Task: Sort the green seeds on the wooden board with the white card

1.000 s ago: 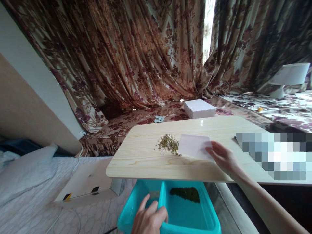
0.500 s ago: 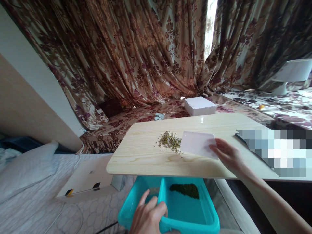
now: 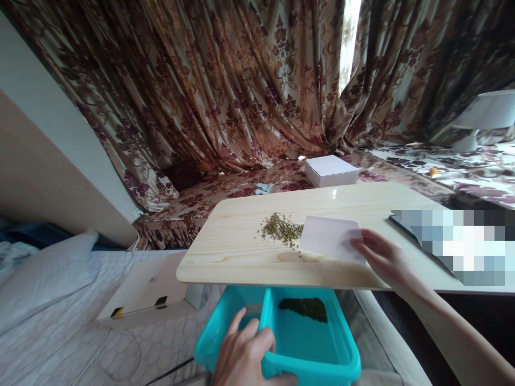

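My right hand (image 3: 382, 257) pinches the right edge of a thin white plastic sheet (image 3: 332, 238), which is tilted over the wooden-patterned tabletop (image 3: 237, 262). Against the sheet's left edge lies a loose, spread-out pile of small green and brown grains (image 3: 279, 228). Below the table's near edge is a turquoise two-compartment bin (image 3: 314, 346). My left hand (image 3: 245, 354) grips its near rim by the divider, fingers reaching over into the left compartment. Dark green grains (image 3: 303, 309) are heaped at the far end of the right compartment. A little pale material shows in the left one, partly behind my fingers.
On the table's right is a dark-edged flat object (image 3: 402, 222), mostly pixelated. Behind the table sit a white box (image 3: 332, 170) and a small bluish cloth (image 3: 263, 188). A flat carton (image 3: 148, 287) lies on the bed at left. A white lamp (image 3: 488, 110) stands far right.
The white sheet and my right hand have shifted slightly to the right. My left hand stays on the bin, its thumb now showing more. The view has tilted a little.
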Demonstrator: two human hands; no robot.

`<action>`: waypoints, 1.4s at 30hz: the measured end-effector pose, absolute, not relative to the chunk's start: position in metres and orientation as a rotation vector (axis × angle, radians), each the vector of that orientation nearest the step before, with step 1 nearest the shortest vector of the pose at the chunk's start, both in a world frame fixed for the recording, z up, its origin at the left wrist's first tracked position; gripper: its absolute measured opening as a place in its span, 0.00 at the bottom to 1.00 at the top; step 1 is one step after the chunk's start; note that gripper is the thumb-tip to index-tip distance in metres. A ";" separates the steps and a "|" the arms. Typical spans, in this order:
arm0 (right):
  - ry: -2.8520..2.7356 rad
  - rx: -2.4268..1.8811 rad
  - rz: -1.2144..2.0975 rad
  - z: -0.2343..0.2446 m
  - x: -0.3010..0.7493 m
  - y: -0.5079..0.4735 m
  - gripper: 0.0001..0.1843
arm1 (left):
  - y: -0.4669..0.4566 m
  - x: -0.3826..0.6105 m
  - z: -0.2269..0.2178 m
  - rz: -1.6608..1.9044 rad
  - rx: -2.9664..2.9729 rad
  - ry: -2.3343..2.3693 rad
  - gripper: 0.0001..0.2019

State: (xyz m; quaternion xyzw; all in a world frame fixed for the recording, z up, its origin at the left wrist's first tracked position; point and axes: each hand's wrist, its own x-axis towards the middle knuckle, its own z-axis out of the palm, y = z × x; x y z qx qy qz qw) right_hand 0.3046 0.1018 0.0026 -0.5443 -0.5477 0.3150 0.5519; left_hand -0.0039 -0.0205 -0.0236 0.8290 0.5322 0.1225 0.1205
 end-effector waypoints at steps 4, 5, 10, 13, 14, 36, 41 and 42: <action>-1.286 -1.262 0.754 0.007 0.300 0.099 0.26 | -0.022 -0.003 -0.022 0.359 2.415 1.563 0.18; -1.289 -1.257 0.759 0.007 0.299 0.099 0.26 | -0.022 -0.003 -0.022 0.358 2.418 1.563 0.18; -1.329 -1.246 0.773 0.006 0.297 0.098 0.25 | -0.022 -0.004 -0.023 0.356 2.431 1.551 0.18; -1.334 -1.266 0.770 0.006 0.298 0.096 0.24 | -0.022 -0.005 -0.024 0.379 2.425 1.561 0.18; -1.330 -1.276 0.767 0.006 0.299 0.096 0.23 | -0.022 -0.005 -0.025 0.384 2.423 1.564 0.18; -1.319 -1.370 0.610 0.013 0.301 0.079 0.11 | -0.023 -0.003 -0.023 0.398 2.395 1.580 0.19; -1.321 -1.359 0.658 0.010 0.294 0.083 0.13 | -0.024 -0.002 -0.022 0.382 2.409 1.564 0.19; -1.320 -1.359 0.663 0.009 0.293 0.084 0.13 | -0.023 -0.002 -0.022 0.371 2.413 1.559 0.19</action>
